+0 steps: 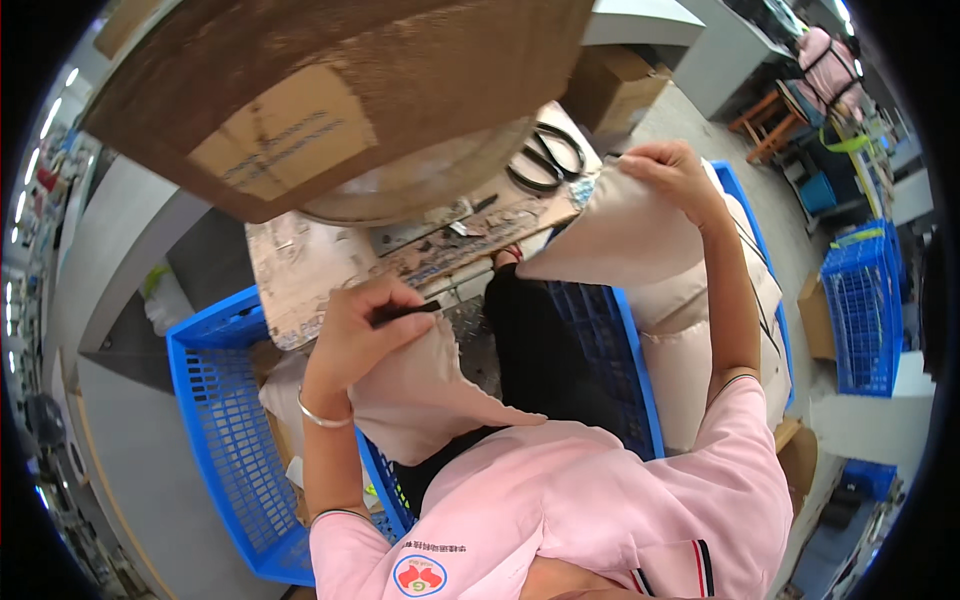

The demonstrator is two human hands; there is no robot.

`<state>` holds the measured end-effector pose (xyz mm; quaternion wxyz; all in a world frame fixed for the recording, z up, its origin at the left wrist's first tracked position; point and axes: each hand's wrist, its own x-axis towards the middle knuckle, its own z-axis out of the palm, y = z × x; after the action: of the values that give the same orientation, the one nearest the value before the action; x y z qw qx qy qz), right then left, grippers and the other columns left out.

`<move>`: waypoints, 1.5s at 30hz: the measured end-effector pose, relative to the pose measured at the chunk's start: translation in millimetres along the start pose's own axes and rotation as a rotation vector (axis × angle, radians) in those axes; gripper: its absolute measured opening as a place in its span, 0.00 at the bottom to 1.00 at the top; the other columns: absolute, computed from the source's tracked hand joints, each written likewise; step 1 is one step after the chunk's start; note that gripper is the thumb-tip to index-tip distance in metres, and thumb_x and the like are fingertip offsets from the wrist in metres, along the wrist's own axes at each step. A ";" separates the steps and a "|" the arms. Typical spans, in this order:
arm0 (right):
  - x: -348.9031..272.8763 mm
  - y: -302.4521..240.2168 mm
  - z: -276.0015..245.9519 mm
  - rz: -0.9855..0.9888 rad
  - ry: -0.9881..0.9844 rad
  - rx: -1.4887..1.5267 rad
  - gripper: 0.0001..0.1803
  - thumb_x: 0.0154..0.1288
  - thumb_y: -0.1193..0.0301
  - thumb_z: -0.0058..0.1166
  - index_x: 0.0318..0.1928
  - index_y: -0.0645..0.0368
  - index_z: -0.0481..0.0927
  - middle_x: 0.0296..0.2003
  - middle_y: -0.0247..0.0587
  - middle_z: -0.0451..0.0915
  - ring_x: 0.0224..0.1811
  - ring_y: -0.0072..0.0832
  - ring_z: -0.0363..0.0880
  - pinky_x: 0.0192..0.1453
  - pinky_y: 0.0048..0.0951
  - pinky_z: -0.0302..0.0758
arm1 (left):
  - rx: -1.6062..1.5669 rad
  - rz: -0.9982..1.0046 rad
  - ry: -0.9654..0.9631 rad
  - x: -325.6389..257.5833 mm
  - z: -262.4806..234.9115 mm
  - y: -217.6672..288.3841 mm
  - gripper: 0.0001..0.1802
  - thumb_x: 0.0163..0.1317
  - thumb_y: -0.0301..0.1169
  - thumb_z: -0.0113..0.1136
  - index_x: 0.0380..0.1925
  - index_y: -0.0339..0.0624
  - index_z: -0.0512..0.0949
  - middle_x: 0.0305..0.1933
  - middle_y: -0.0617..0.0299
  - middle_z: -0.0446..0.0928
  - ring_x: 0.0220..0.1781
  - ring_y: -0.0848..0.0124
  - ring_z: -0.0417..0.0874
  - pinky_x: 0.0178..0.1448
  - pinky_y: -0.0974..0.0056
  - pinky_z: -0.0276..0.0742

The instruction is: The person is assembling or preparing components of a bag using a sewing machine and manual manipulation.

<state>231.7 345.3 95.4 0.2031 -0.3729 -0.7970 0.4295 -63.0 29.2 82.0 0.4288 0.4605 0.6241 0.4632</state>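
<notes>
My left hand (362,335) is closed in a pinch in front of my body. A beige fabric piece (415,390) hangs from it toward my lap, and a small dark strip (408,314) sticks out between thumb and fingers. Raised on the right, my right hand (675,180) pinches the top corner of another beige fabric piece (625,232), which drapes down over the edge of a blue basket. I cannot tell whether the two pieces are joined. Black-handled scissors (540,165) lie on the worn work board (300,265) between and beyond my hands.
A large brown cardboard-covered panel (400,70) overhangs the board. One blue basket (225,420) stands at my left; another blue basket (640,390), filled with beige fabric (690,370), is at my right. A cardboard box (610,90) and a seated person (830,70) are farther back.
</notes>
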 end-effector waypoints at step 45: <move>-176.7 -22.8 67.9 -0.140 -0.037 0.280 0.13 0.68 0.66 0.62 0.33 0.64 0.81 0.27 0.23 0.74 0.29 0.13 0.65 0.33 0.20 0.61 | 0.997 0.208 0.137 -116.6 16.7 -90.1 0.09 0.65 0.40 0.60 0.31 0.48 0.81 0.36 0.64 0.81 0.47 0.63 0.82 0.74 0.48 0.58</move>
<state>291.4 165.3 76.6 0.2678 -0.2766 -0.7570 0.5280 -38.6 -94.3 3.5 0.0669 0.6372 0.7467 0.1787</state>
